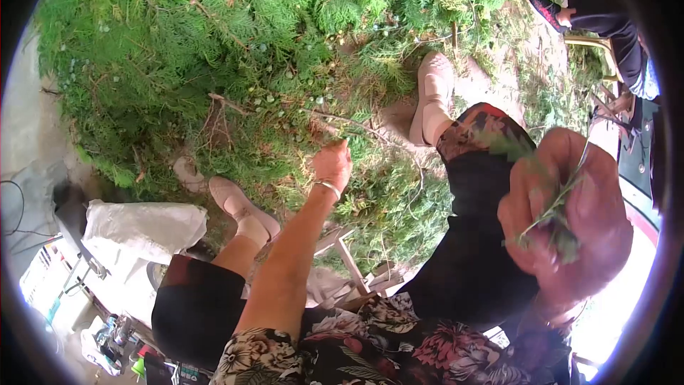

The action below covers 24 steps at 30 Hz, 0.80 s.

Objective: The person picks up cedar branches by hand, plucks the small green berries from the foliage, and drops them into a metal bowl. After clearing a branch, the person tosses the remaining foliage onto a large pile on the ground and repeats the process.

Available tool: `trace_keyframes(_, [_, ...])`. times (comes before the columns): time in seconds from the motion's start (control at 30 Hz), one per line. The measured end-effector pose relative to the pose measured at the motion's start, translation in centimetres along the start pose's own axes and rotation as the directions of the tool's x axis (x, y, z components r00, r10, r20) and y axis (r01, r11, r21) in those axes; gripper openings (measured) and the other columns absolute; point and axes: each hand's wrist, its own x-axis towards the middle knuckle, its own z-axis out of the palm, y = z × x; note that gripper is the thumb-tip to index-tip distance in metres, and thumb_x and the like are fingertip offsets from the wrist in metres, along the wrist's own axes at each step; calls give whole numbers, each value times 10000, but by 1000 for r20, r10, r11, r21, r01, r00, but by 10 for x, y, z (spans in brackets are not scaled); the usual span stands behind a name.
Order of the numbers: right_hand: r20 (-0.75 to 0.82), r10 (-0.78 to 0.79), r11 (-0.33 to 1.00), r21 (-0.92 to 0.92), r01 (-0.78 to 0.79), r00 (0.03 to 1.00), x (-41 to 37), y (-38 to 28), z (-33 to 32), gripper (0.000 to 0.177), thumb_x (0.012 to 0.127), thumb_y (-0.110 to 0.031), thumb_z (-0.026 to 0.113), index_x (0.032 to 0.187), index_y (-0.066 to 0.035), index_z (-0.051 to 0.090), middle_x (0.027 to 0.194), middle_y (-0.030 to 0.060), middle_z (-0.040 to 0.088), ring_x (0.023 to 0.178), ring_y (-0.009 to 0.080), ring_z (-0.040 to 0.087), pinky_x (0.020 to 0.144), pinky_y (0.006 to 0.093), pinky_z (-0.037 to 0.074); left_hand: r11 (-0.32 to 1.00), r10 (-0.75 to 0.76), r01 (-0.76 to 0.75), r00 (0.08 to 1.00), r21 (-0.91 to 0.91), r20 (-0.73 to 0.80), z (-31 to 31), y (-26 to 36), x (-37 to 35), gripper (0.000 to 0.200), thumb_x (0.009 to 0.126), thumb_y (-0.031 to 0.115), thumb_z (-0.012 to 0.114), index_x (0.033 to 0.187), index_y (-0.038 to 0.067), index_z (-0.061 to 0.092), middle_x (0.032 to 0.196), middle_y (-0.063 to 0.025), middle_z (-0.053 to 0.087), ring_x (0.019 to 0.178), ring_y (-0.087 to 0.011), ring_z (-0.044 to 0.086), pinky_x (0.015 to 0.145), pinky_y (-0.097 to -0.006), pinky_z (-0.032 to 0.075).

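Close to the camera on the right, my right hand (598, 232) is closed on a small green sprig (552, 208), whose thin stem runs across the fingers. The hand and leaves are partly blurred. My left hand (331, 170), with a bracelet (328, 188) at the wrist, reaches down between my legs to the cut evergreen branches (171, 50). Its fingers are curled closed; what they hold, if anything, is hidden. A bare twig (356, 125) lies just beyond that hand.
My shoes (242, 207) rest among the greenery. A white sack (146, 228) lies at the left, and a wooden frame (349, 260) stands below my left hand. Another person's dark-trousered leg (605, 18) shows at the upper right.
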Motion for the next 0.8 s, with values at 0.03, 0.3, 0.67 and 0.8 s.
trace_keyframes(0.03, [-69, 42, 999, 2, -42, 997, 0, -2, 3, 349, 856, -232, 657, 823, 37, 438, 669, 126, 521, 428, 140, 453, 331, 254, 344, 1000, 14, -15, 998, -23, -53, 11, -3, 7, 88, 745, 101, 612, 804, 88, 547, 769, -120, 612, 667, -334, 615, 565, -446, 499])
trace_keyframes(0.3, [-294, -176, 978, 58, 201, 939, -16, 25, -4, 359, 847, -215, 660, 817, 61, 432, 632, 146, 533, 415, 139, 469, 331, 242, 340, 996, -67, 66, 998, 54, 7, 35, -12, 16, 121, 716, 94, 634, 809, 73, 559, 770, -137, 616, 635, -336, 624, 552, -429, 516])
trace_keyframes(0.67, [-179, 41, 998, -48, -50, 983, -10, 3, -2, 351, 826, -188, 687, 793, 58, 440, 600, 134, 515, 385, 145, 451, 313, 253, 335, 744, -346, 283, 938, -605, 13, 16, -42, 1, 177, 736, -69, 598, 882, 31, 589, 770, -109, 653, 602, -193, 628, 495, -316, 507])
trace_keyframes(0.8, [-214, 98, 993, -40, -109, 972, -3, 0, 7, 358, 810, -177, 707, 796, 61, 440, 592, 133, 511, 378, 151, 452, 307, 255, 339, 982, -153, 153, 988, -113, 2, 7, -35, 27, 171, 758, 77, 618, 920, 36, 584, 757, -180, 621, 691, -395, 601, 647, -469, 498])
